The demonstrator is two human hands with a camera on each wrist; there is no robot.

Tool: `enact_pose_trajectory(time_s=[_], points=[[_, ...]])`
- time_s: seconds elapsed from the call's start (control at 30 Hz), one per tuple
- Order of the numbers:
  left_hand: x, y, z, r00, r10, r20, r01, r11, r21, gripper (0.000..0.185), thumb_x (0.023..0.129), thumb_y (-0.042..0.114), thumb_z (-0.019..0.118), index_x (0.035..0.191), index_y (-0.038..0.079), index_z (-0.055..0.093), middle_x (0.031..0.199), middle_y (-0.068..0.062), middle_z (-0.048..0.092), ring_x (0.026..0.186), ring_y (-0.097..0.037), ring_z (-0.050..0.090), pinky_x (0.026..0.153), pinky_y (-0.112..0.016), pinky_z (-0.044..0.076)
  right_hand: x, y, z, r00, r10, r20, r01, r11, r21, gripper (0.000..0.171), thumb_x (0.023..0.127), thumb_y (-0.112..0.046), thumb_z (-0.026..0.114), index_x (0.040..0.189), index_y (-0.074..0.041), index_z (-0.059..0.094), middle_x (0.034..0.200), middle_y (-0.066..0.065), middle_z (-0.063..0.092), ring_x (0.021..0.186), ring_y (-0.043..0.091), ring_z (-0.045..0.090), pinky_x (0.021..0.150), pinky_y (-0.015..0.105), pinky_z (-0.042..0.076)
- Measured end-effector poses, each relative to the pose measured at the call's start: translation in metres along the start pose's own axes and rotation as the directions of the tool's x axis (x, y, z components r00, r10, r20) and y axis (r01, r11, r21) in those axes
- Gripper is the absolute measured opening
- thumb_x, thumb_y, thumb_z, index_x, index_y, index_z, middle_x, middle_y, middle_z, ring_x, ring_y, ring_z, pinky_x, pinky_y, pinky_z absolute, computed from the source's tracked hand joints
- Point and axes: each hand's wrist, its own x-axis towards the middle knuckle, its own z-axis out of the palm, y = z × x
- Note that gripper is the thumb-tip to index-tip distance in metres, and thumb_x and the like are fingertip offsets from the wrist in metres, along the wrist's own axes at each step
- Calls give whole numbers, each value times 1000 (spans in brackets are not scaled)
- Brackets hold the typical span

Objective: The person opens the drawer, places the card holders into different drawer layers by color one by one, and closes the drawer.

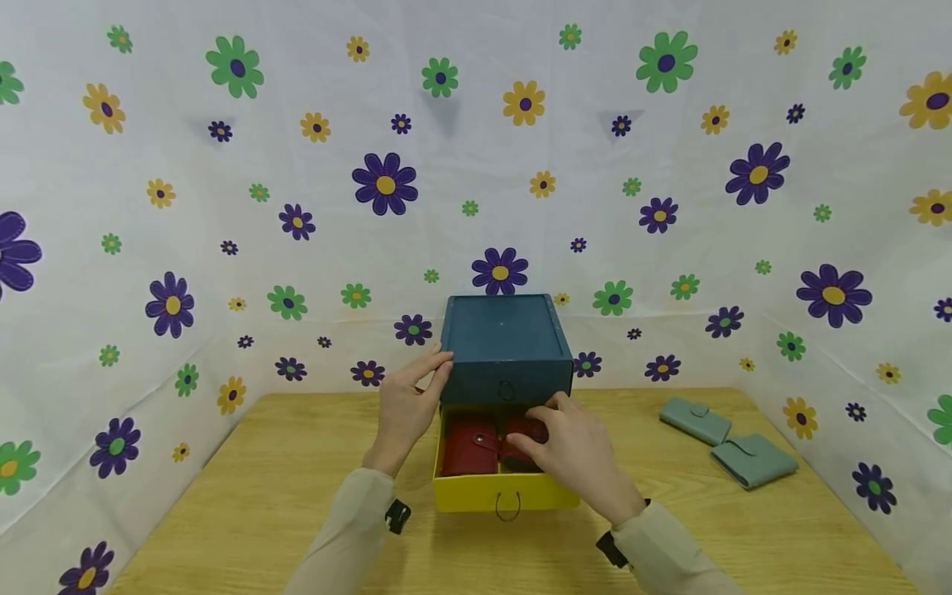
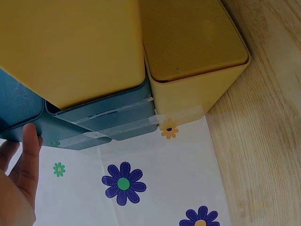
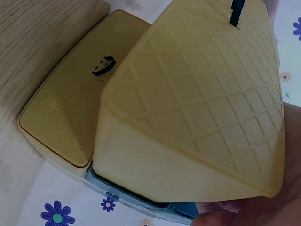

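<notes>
Two hands are at work on a little drawer box here. The right hand [image 1: 576, 450] is reached into the pulled-out yellow drawer [image 1: 506, 489], and its grip is curled round a dark red wallet [image 1: 526, 433] on the drawer's right side, thumb and fingers pinching it. Just beside that, on the left side of the same drawer, a second red wallet [image 1: 468, 446] is laid flat with its snap tab facing right. The left hand [image 1: 407, 405] is pressed against the left front corner of the teal box [image 1: 506, 347], fingers pretty much straight, so that grip is loose and nothing is actually grasped; in the left wrist view only a fingertip [image 2: 29, 141] is seen touching the teal edge.

The box is stacked on top of the yellow drawer unit, and a small ring pull [image 1: 508, 506] is hung on the drawer front. Everything is set on a wooden bench [image 1: 260, 496]. Well off to the right, near the back corner, two grey-green wallets [image 1: 725, 442] are laid next to each other, just about touching. White cloth with purple, green and yellow flowers [image 1: 384, 183] is hung all around the bench.
</notes>
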Motion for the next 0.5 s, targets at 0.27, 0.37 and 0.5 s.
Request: enact_pose_trajectory(time_s=[0.27,0.37,0.5], points=[[0,0,1,1000,8,-9,-8,1000,-3,25,95,21,66,116,10,73,127,-12,66,112,-28,67,57,-18,54,-6,3,-2,999,-17,-42,19,999,43,27,85,-40,75,97,-15,76,88,0,64,68,10,49,58,22,43],[0,1,0,1000,8,-10,-8,1000,-12,25,94,21,66,116,10,73,126,-13,67,112,-28,67,58,-17,54,-10,4,-3,997,-36,-70,40,998,55,21,84,-36,76,92,-17,76,84,-3,64,69,9,48,58,21,42],[0,1,0,1000,3,-11,-4,1000,-24,24,94,20,66,115,10,74,126,-12,67,111,-28,67,54,-17,53,-15,4,-5,991,-71,-116,82,993,88,16,84,-33,77,88,-18,75,81,-7,63,69,7,47,58,20,42]])
